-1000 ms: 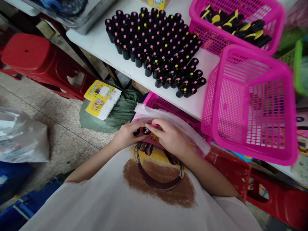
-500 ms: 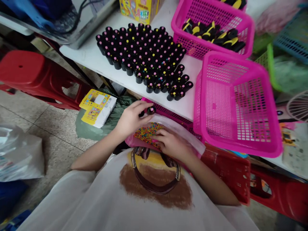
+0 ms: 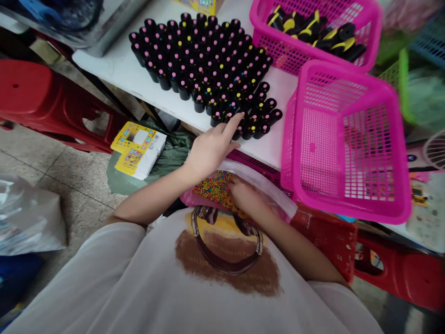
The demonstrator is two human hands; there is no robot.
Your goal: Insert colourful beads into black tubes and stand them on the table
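Note:
Many small black cups [image 3: 194,60] with pink or yellow dots on top stand packed together on the white table [image 3: 104,69]. My left hand [image 3: 212,148] reaches over the table's front edge to the nearest cups, index finger stretched out over them; what lies under its fingers is hidden. Below, at my lap, an open plastic bag [image 3: 264,181] holds many tiny coloured beads [image 3: 212,188]. My right hand [image 3: 243,195] is in the bag at the right side of the beads, fingers bent down into them, their tips hidden.
On the right stands an empty pink basket [image 3: 323,134]; behind it another pink basket [image 3: 288,51] holds black and yellow pieces. Yellow cardboard packaging [image 3: 137,150] lies on a green bag at left. Red stools [image 3: 31,88] flank the table.
My left hand has moved up from beside the bag, where it held a black cup, to the front cups on the table. My right hand has sunk further into the beads.

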